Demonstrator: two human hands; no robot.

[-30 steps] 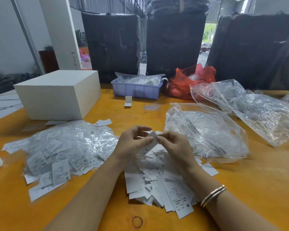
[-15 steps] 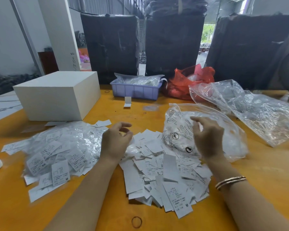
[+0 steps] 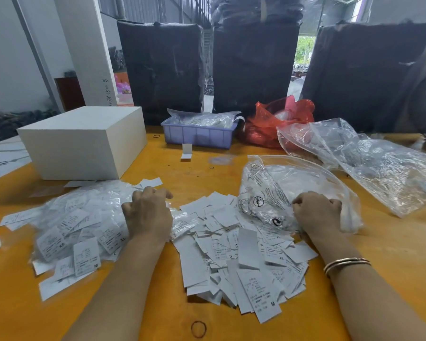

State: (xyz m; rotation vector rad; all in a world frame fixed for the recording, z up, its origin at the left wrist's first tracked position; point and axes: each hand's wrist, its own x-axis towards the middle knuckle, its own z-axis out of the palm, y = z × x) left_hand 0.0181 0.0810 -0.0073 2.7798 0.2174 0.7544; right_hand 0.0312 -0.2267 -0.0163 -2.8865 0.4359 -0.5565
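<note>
Labels (image 3: 231,254) in a loose heap mid-tabletop (image 3: 391,254), right between both hands.
Left hand (image 3: 146,215) sits knuckles-up on the bagged pile (image 3: 79,230), fingers curled under, can't tell if they're pinching anything. Right hand (image 3: 316,212) digs curled fingers into the clear bag (image 3: 268,193), with the tips hidden by plastic.

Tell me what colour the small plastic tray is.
The tray is pale lavender-blue, best seen in the head view.

Glossy clear plastic bag (image 3: 305,188), matt paper labels (image 3: 231,254), smooth wood table (image 3: 391,247)
</note>
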